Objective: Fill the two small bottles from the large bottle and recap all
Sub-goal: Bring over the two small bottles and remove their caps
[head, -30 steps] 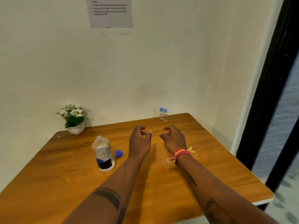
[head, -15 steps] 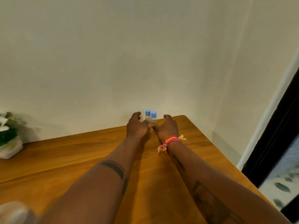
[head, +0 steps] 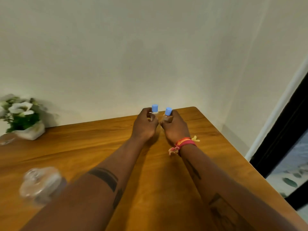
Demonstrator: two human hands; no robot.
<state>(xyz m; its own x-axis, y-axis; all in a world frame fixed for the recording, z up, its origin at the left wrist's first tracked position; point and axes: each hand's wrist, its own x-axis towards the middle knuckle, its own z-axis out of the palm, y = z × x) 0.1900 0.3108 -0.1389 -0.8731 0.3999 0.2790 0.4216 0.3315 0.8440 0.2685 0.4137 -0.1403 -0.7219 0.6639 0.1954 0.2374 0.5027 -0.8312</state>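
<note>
Left hand (head: 144, 125) clenched round one small bottle (head: 154, 112), right hand (head: 175, 127) round the other small bottle (head: 167, 114); both blue-capped, near the desk's (head: 208, 147) far edge. Large bottle (head: 41, 184) blurred, uncapped, at near left.

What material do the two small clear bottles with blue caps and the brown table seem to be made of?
Small clear bottle in the left hand and the one in the right hand: probably transparent plastic, see-through bodies; the caps look like matte blue plastic, opaque and evenly coloured. Brown table: wood or wood-look laminate, with visible grain lines and a soft sheen.
</note>
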